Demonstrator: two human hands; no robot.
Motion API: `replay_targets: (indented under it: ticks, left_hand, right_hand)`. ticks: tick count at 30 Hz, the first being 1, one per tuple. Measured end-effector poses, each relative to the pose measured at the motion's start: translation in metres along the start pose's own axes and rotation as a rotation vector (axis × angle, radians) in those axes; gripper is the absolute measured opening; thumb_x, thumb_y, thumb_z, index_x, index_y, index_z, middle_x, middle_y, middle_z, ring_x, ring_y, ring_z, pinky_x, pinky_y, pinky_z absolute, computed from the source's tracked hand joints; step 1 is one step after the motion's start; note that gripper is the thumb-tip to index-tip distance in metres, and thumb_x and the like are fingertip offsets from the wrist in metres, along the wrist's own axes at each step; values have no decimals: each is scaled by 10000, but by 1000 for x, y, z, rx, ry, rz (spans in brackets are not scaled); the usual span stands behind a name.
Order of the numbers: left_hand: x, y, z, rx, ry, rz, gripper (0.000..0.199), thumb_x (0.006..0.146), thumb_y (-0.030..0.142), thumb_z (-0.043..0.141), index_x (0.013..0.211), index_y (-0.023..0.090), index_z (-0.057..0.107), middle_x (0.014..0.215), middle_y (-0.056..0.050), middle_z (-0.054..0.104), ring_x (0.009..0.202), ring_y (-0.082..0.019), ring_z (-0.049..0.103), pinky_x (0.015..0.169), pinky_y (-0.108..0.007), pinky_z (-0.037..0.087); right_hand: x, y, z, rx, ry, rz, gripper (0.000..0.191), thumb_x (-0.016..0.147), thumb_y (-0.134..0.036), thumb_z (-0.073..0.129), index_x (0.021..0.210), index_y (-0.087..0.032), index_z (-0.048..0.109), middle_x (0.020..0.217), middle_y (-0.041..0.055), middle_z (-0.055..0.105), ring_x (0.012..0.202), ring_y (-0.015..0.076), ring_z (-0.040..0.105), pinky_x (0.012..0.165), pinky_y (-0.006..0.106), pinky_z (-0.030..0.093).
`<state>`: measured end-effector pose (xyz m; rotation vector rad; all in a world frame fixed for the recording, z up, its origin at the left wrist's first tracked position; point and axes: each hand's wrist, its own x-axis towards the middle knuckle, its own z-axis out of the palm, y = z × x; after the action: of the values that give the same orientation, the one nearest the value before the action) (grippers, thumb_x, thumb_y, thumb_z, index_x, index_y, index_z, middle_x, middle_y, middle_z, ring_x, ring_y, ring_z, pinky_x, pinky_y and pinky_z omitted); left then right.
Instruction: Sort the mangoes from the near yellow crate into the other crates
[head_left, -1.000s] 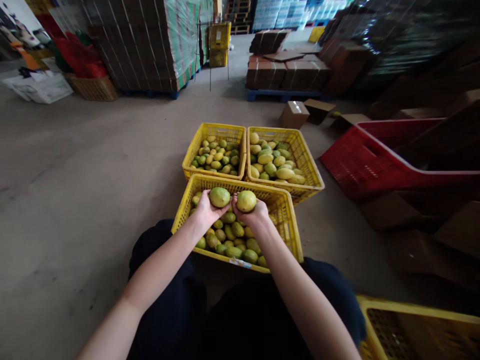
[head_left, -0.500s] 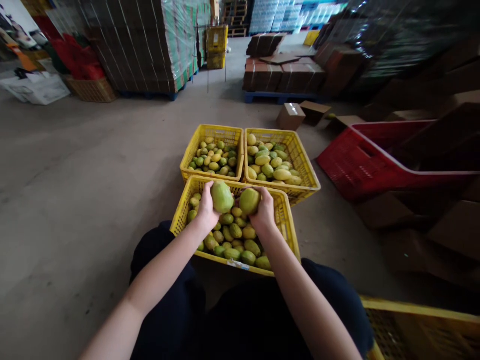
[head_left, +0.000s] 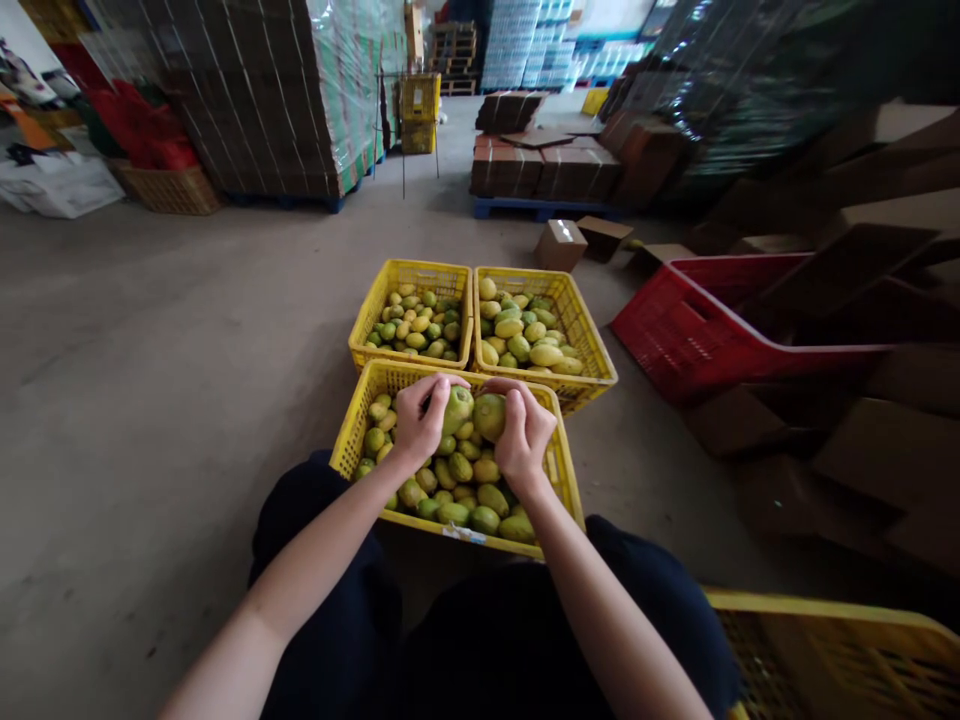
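Note:
My left hand is closed around a green papaya, its end facing inward. Curled over a second green papaya is my right hand, fingers over the top and thumb toward me. The two fruits are held close together, side by side. Below them is the near yellow crate, which holds many green and yellow-green papayas. My fingers partly cover both held fruits.
Two more yellow crates, the left one and the right one, stand just beyond with similar fruit. A red crate with cardboard is at right. Another yellow crate sits by my right leg. Wrapped pallet stacks stand behind.
Both hands have turned the papayas, so their ends now face differently and more of the backs of my fingers shows. The fruits are closer together. The view has shifted slightly.

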<state>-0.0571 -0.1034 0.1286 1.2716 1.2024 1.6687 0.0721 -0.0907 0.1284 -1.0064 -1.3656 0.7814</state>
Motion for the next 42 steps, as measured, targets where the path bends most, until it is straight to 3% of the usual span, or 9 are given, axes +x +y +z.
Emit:
replay_targets:
  ticks: [6, 11, 16, 19, 23, 27, 32, 38, 42]
  left_hand:
    - [-1, 1, 0, -182, 20, -155, 227, 859, 209, 547, 712, 214, 720, 933, -32, 733, 1049, -222, 626, 885, -242, 455]
    - [6, -7, 4, -237, 5, -204, 341, 924, 309, 448, 761, 206, 730, 908, -31, 733, 1045, -220, 629, 906, -261, 460]
    - [12, -13, 8, -436, 52, -381, 222, 871, 333, 555, 832, 202, 729, 936, -17, 727, 1057, -207, 624, 919, -260, 470]
    - [16, -12, 7, -492, 30, -441, 148, 812, 225, 583, 847, 186, 722, 934, -10, 719, 991, -166, 637, 853, -198, 483]
    - [26, -7, 0, -597, 108, -794, 225, 827, 202, 491, 906, 164, 698, 801, -29, 690, 752, -167, 664, 730, -260, 546]
    - [33, -7, -6, -666, 170, -1057, 322, 903, 244, 406, 1138, 162, 610, 840, -74, 681, 722, -214, 670, 681, -397, 589]
    - [31, -13, -6, -809, 187, -1059, 353, 951, 321, 428, 1241, 160, 548, 1047, -133, 676, 854, -218, 683, 645, -330, 612]
    - [29, -17, -2, -876, 193, -1083, 376, 966, 397, 407, 1152, 123, 585, 861, -109, 677, 699, -175, 677, 545, -240, 598]
    - [29, -16, 0, -890, 219, -1104, 356, 962, 385, 426, 1146, 126, 589, 849, -107, 677, 722, -183, 685, 537, -230, 597]
  right_hand:
    - [-2, -6, -3, 121, 0, 93, 236, 870, -244, 503, 748, -254, 705, 860, 21, 702, 878, 208, 631, 849, 286, 452]
    - [3, -3, 1, 108, -1, 96, 288, 900, -330, 488, 731, -244, 705, 826, 14, 707, 854, 199, 637, 829, 283, 448]
    - [13, 1, 7, 148, 56, 259, 446, 898, -477, 439, 618, -215, 667, 728, 16, 697, 785, 192, 635, 839, 297, 452]
    - [18, 6, 6, 228, 55, 404, 362, 836, -453, 526, 584, -213, 626, 668, 2, 676, 777, 191, 638, 783, 280, 483]
    - [23, 9, 3, 497, -35, 701, 116, 746, -238, 524, 669, -218, 609, 573, -43, 611, 654, 160, 626, 583, 231, 507]
    - [30, 3, 2, 669, -24, 869, 145, 720, -122, 499, 766, -221, 594, 624, -54, 640, 561, 127, 605, 521, 218, 522]
    - [37, 2, -2, 743, 48, 1095, 156, 884, -225, 464, 845, -170, 604, 622, 38, 681, 547, 174, 648, 509, 277, 575]
    - [37, 8, -2, 869, 108, 1247, 260, 960, -304, 407, 934, -142, 609, 595, 48, 681, 538, 154, 664, 477, 201, 570]
    - [36, 9, -1, 913, 79, 1289, 297, 959, -340, 421, 950, -119, 618, 605, 77, 678, 539, 168, 671, 460, 203, 569]
